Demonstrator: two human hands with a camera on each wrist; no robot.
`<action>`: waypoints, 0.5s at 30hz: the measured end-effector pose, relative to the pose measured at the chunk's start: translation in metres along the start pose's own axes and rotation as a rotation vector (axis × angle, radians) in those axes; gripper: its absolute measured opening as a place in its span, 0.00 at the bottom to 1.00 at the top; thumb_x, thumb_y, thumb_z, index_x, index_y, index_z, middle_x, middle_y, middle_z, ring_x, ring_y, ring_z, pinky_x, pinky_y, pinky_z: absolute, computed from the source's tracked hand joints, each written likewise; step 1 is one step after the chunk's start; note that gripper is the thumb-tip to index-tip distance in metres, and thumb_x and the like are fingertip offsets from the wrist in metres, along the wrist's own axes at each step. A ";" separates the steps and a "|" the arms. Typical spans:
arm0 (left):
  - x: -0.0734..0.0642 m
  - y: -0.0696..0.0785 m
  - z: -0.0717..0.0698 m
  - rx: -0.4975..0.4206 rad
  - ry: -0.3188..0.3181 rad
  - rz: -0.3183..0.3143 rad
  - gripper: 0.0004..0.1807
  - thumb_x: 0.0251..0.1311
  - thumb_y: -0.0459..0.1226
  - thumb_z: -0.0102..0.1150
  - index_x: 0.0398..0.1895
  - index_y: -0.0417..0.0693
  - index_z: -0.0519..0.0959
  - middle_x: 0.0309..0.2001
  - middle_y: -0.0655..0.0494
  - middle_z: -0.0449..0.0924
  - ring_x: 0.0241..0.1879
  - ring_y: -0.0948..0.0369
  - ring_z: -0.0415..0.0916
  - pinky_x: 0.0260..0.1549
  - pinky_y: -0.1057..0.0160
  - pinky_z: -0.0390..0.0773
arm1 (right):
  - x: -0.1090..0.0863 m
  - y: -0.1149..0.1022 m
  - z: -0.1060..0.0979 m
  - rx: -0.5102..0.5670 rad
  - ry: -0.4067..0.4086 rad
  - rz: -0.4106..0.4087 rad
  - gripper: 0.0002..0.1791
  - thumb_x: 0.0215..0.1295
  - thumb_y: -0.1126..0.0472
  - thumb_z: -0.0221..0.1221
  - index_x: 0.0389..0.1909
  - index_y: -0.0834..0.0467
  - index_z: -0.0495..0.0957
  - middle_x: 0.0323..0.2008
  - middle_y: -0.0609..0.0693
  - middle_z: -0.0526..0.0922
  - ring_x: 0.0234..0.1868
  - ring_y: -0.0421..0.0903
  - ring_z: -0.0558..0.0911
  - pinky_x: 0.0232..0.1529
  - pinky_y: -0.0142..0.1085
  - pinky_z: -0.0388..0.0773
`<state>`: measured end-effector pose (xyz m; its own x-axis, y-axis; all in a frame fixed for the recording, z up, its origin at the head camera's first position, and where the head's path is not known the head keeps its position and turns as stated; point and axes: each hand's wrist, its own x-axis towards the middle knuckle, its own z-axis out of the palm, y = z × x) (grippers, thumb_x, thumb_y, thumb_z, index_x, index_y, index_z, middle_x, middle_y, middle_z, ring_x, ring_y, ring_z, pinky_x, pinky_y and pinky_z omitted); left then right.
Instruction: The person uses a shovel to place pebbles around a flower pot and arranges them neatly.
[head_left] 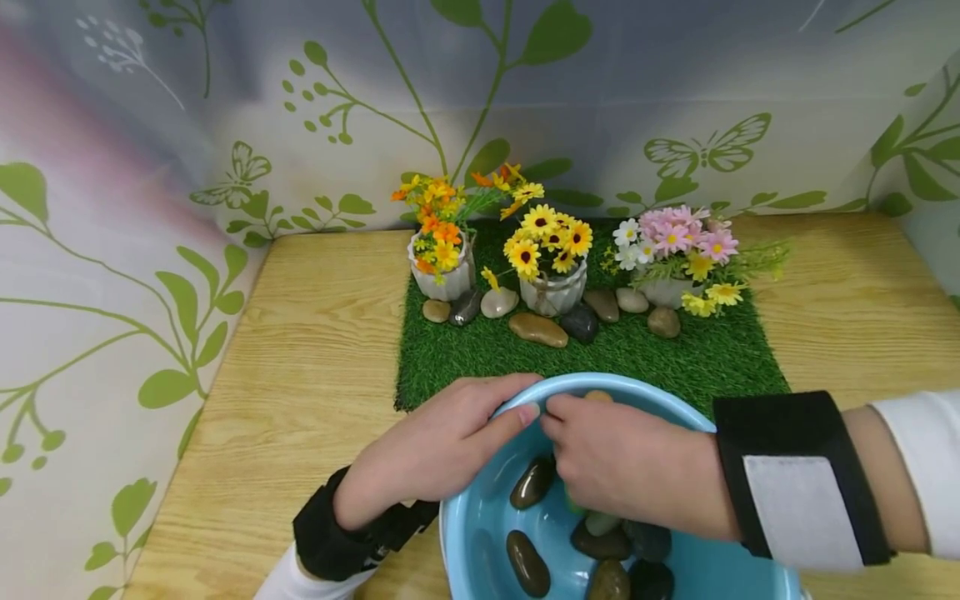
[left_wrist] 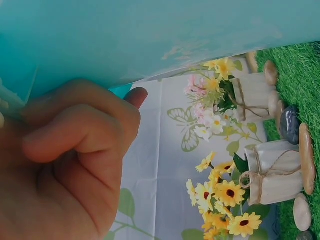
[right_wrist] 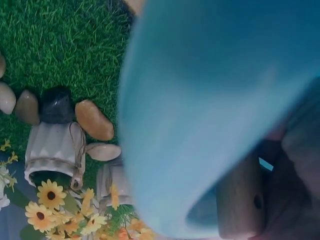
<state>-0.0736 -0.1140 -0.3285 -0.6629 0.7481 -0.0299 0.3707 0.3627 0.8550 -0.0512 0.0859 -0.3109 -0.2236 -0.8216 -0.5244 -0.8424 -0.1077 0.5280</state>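
A light-blue basin (head_left: 480, 517) stands at the front. My left hand (head_left: 442, 437) holds its far left rim, thumb on the rim's top; in the left wrist view the fingers curl beside the basin wall (left_wrist: 150, 40). Inside the basin my right hand (head_left: 626, 458) has its fingers curled round a brown wooden-looking handle (right_wrist: 242, 200) with a small dark hole. Its tan end (head_left: 598, 396) shows past the knuckles in the head view. A bit of green (head_left: 573, 504) peeks out below that hand; its kind cannot be told. Several wet stones (head_left: 528, 564) lie on the basin floor.
Behind the basin lies an artificial grass mat (head_left: 457, 362) on the wooden table (head_left: 300, 358). It bears orange flowers (head_left: 442, 233), yellow flowers (head_left: 551, 237) and pink flowers (head_left: 675, 233) in pots, fronted by several stones (head_left: 538, 330). A patterned cloth (head_left: 600, 108) hangs behind.
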 end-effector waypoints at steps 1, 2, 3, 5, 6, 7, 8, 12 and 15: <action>0.000 0.000 0.000 -0.001 0.000 -0.002 0.17 0.80 0.46 0.39 0.62 0.57 0.74 0.50 0.66 0.79 0.45 0.70 0.79 0.46 0.66 0.79 | 0.000 0.000 0.000 -0.004 0.002 -0.002 0.05 0.65 0.46 0.63 0.30 0.38 0.84 0.32 0.37 0.81 0.33 0.46 0.67 0.40 0.41 0.61; 0.000 0.000 0.000 -0.006 -0.002 -0.004 0.17 0.80 0.46 0.39 0.62 0.57 0.74 0.49 0.66 0.79 0.45 0.70 0.79 0.46 0.66 0.79 | 0.000 0.000 0.000 -0.007 0.005 -0.006 0.06 0.65 0.46 0.63 0.30 0.38 0.83 0.31 0.37 0.80 0.33 0.46 0.67 0.40 0.41 0.61; 0.000 0.000 0.000 -0.008 -0.003 -0.007 0.16 0.80 0.46 0.39 0.61 0.57 0.74 0.49 0.66 0.79 0.45 0.70 0.79 0.45 0.66 0.79 | 0.000 0.000 0.000 -0.006 0.009 -0.010 0.06 0.65 0.46 0.63 0.30 0.38 0.83 0.31 0.37 0.80 0.33 0.46 0.67 0.40 0.41 0.61; 0.000 0.000 0.000 -0.010 -0.005 -0.009 0.16 0.80 0.47 0.39 0.61 0.58 0.74 0.48 0.66 0.79 0.44 0.70 0.79 0.45 0.66 0.79 | 0.000 0.000 0.001 0.004 0.015 -0.013 0.06 0.65 0.45 0.63 0.29 0.38 0.84 0.31 0.38 0.80 0.34 0.46 0.67 0.41 0.41 0.61; 0.000 0.000 0.000 -0.010 -0.005 -0.009 0.16 0.80 0.47 0.39 0.61 0.58 0.74 0.48 0.66 0.79 0.44 0.70 0.79 0.45 0.66 0.79 | 0.001 0.000 0.003 0.017 0.019 -0.013 0.06 0.65 0.45 0.63 0.29 0.38 0.84 0.31 0.37 0.81 0.34 0.46 0.67 0.41 0.40 0.61; 0.000 0.000 0.000 -0.010 -0.007 -0.010 0.16 0.80 0.47 0.39 0.61 0.58 0.74 0.48 0.66 0.79 0.43 0.70 0.79 0.44 0.66 0.79 | 0.001 0.000 0.004 0.032 0.025 -0.015 0.06 0.65 0.45 0.63 0.29 0.38 0.84 0.31 0.37 0.81 0.34 0.45 0.67 0.41 0.40 0.61; 0.001 0.000 0.000 -0.011 -0.009 -0.011 0.16 0.80 0.47 0.39 0.61 0.59 0.74 0.48 0.66 0.79 0.43 0.70 0.79 0.44 0.66 0.79 | 0.001 -0.001 0.006 0.049 0.030 -0.020 0.06 0.65 0.45 0.63 0.29 0.37 0.84 0.32 0.36 0.81 0.34 0.45 0.67 0.41 0.40 0.61; 0.001 0.000 0.001 -0.026 -0.022 -0.015 0.18 0.80 0.47 0.38 0.63 0.58 0.73 0.50 0.63 0.80 0.45 0.70 0.80 0.44 0.66 0.80 | 0.001 -0.008 0.019 0.162 0.071 -0.026 0.07 0.64 0.45 0.64 0.26 0.35 0.83 0.30 0.34 0.81 0.33 0.42 0.68 0.39 0.38 0.61; 0.000 0.001 0.001 -0.029 -0.028 -0.017 0.19 0.80 0.48 0.38 0.65 0.58 0.72 0.52 0.62 0.80 0.48 0.69 0.80 0.47 0.66 0.79 | -0.002 -0.015 0.030 0.297 0.098 -0.031 0.06 0.61 0.45 0.66 0.25 0.34 0.82 0.29 0.32 0.79 0.32 0.39 0.70 0.36 0.36 0.62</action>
<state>-0.0729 -0.1134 -0.3282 -0.6506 0.7572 -0.0585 0.3401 0.3594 0.8690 -0.0533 0.1055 -0.3377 -0.1595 -0.8723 -0.4622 -0.9575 0.0228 0.2874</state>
